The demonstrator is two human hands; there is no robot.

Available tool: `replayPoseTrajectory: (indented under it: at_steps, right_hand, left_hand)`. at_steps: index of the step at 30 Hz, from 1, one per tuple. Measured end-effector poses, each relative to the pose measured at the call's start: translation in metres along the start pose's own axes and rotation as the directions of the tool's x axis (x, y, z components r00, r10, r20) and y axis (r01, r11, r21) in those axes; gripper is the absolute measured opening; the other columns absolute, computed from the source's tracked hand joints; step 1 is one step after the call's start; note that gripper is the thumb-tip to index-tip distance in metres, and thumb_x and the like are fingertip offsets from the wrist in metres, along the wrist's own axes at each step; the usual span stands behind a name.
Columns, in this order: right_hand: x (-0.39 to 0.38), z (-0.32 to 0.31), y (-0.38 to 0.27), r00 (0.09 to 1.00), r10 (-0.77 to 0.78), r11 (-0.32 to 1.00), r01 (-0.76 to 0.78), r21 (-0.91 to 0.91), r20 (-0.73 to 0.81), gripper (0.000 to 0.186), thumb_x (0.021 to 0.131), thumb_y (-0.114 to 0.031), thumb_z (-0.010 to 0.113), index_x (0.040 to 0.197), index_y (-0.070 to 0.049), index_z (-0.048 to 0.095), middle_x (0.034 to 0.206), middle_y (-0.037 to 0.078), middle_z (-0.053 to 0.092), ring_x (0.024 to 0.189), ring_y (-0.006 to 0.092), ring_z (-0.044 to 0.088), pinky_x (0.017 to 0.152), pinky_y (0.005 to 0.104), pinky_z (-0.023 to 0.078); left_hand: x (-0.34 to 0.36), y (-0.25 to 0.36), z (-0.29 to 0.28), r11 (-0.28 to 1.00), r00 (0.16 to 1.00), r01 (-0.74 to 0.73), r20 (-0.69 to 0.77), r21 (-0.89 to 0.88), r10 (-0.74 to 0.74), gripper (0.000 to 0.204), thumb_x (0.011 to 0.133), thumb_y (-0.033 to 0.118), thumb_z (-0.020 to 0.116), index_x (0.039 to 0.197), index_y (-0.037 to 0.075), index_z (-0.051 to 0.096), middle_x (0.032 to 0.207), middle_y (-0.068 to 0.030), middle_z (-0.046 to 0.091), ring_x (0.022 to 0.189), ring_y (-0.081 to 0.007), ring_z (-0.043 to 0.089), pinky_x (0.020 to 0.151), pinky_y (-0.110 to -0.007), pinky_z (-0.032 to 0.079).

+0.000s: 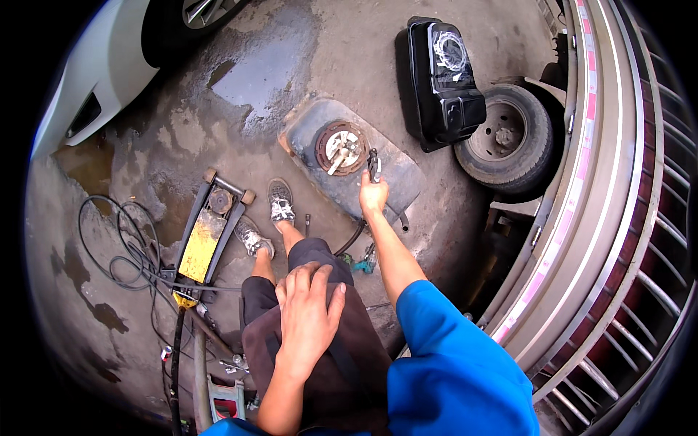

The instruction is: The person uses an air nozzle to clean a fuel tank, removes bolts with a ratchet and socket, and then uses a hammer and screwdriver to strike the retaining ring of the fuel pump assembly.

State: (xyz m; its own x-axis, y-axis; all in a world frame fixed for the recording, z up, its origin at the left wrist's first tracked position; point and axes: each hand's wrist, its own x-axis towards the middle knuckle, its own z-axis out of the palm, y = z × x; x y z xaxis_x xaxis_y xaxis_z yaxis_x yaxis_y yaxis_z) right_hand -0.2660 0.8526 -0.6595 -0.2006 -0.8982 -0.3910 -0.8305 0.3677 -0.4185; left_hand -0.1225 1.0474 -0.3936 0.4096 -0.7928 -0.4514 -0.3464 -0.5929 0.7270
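A worn grey fuel tank [399, 168] lies flat on the ground in front of me. On its top is a rusty round lock ring [321, 150] around a pale fuel pump unit [345, 147]. My right hand [374, 195] reaches over the tank's near right side, closed around a short metal hand tool [374, 166] with a dark tip. The tool's exact kind is hard to make out; it is close to the ring, and whether it touches the tank is unclear. My left hand [311, 307] lies on my thigh, fingers stretched out, holding nothing.
A black fuel tank [429, 87] with clear plastic on it stands beyond, beside a truck wheel [509, 138]. The truck's side rail [582, 189] runs along the right. Left are a yellow floor jack [201, 247], a coiled hose [109, 272] and a white car [109, 65].
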Motion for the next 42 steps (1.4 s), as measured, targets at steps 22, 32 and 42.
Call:
replayPoseTrajectory:
  at_steps: [22,32,42]
  right_hand:
    - [-0.047,0.005,0.067,0.995,0.101,0.995,-0.101,-0.011,-0.020,0.036,0.084,-0.033,0.069,0.094,0.001,0.069,0.080,0.021,0.070,0.078,0.0345,0.069,0.077,0.0433,0.051]
    - [-0.050,0.004,0.068,0.998,0.048,0.997,-0.050,-0.063,-0.038,0.039,0.085,-0.033,0.068,0.096,0.004,0.067,0.086,0.026,0.070,0.088,0.0405,0.068,0.080,0.0457,0.050]
    - [-0.069,0.005,0.071,0.997,0.071,0.992,-0.071,-0.101,0.000,0.038,0.086,-0.033,0.067,0.102,0.001,0.068,0.090,0.024,0.070,0.091,0.0392,0.068,0.082,0.0446,0.050]
  left_hand:
    - [-0.020,-0.003,-0.002,1.000,1.000,0.010,-0.003,-0.016,-0.010,0.036,0.087,0.020,0.067,0.117,0.002,0.060,0.120,-0.0138,0.058,0.114,-0.0318,0.052,0.100,-0.044,0.036]
    - [-0.037,-0.022,-0.011,1.000,1.000,0.015,-0.002,-0.008,-0.015,0.037,0.088,0.020,0.066,0.118,0.002,0.059,0.121,-0.0139,0.057,0.115,-0.0317,0.052,0.100,-0.045,0.035]
    - [-0.047,-0.040,-0.017,0.999,1.000,0.025,-0.009,-0.035,-0.025,0.035,0.088,0.020,0.066,0.117,0.002,0.060,0.121,-0.0141,0.057,0.114,-0.0320,0.052,0.100,-0.045,0.036]
